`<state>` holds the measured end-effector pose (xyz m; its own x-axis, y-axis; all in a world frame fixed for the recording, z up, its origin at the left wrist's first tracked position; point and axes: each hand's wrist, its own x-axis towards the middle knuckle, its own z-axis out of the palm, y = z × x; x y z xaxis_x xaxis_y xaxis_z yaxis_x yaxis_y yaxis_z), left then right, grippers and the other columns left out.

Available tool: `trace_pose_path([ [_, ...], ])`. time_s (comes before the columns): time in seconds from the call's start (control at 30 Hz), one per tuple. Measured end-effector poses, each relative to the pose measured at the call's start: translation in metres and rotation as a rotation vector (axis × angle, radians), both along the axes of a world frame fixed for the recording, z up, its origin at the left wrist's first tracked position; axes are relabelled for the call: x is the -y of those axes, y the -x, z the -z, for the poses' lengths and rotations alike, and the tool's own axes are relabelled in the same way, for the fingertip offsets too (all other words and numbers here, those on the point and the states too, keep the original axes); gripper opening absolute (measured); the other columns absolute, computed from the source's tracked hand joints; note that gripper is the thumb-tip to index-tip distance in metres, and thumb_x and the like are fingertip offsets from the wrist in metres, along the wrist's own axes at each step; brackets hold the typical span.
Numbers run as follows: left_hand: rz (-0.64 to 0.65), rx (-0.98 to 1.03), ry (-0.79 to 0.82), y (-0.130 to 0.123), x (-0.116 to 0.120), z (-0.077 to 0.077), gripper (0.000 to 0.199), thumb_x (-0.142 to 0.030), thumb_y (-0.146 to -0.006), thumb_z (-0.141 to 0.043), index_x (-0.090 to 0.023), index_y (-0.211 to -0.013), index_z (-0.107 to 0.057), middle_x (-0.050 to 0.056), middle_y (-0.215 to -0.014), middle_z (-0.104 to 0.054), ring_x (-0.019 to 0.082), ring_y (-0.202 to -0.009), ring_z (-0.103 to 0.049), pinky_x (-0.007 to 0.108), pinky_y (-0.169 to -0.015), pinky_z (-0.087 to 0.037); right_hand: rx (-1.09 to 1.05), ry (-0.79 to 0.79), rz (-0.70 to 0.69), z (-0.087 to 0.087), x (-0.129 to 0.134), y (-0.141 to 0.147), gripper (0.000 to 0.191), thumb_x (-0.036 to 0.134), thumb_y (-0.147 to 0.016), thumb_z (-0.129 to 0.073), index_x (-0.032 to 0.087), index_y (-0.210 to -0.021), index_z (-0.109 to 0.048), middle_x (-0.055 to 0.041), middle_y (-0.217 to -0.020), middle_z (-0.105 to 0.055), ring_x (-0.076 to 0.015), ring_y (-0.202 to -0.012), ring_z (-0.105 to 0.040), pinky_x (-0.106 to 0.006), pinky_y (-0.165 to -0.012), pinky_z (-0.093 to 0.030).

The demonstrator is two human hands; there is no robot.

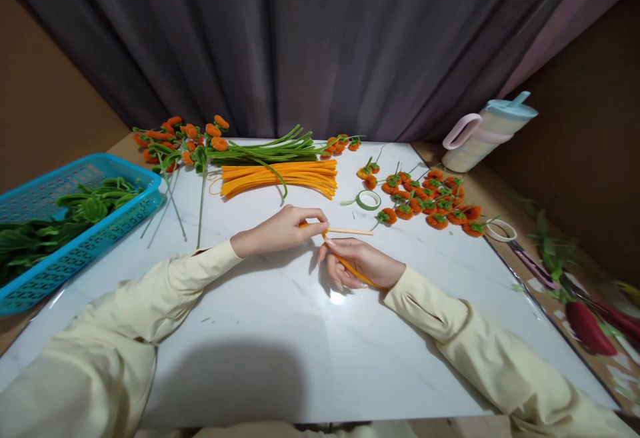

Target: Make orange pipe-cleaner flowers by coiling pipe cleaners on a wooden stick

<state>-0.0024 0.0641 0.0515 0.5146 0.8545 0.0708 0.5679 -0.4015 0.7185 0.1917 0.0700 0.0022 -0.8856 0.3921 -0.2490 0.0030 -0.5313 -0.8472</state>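
Observation:
Near the middle of the white table, my left hand pinches a thin wooden stick together with one end of an orange fuzzy stem. The stick points to the right. Just below and to the right, my right hand holds the orange stem, which bends at the stick and runs down across the fingers. Beyond my hands lies a bundle of orange stems, with green stems behind it.
At the left stands a blue basket of green leaves. Small orange flowers and a green tape roll lie to the right. A tumbler is at the back right; scissors lie beyond the table's right edge.

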Motion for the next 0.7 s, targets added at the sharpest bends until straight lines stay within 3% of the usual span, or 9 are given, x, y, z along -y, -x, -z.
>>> trace_pose_path([
  [0.47, -0.052, -0.049, 0.02, 0.0001, -0.0026, 0.0002, 0.023, -0.029, -0.083, -0.047, -0.015, -0.088, -0.065, 0.0, -0.075, -0.065, 0.011, -0.064, -0.053, 0.02, -0.067, -0.04, 0.001, -0.009, 0.006, 0.001, -0.0008, -0.0004, 0.03, 0.034, -0.092, -0.039, 0.01, -0.087, -0.055, -0.0038, -0.053, -0.063, -0.0066, -0.028, -0.04, -0.016, -0.027, -0.025],
  [0.7, 0.011, -0.068, 0.047, 0.0033, -0.006, 0.0043, 0.027, -0.034, -0.088, -0.043, -0.017, -0.092, -0.063, 0.001, -0.083, -0.066, 0.012, -0.072, -0.056, 0.02, -0.07, -0.038, -0.004, -0.015, -0.02, 0.0, -0.0018, -0.0005, 0.029, 0.033, -0.091, -0.042, 0.009, -0.082, -0.056, -0.0054, -0.053, -0.064, -0.0063, -0.028, -0.039, -0.016, -0.027, -0.024],
])
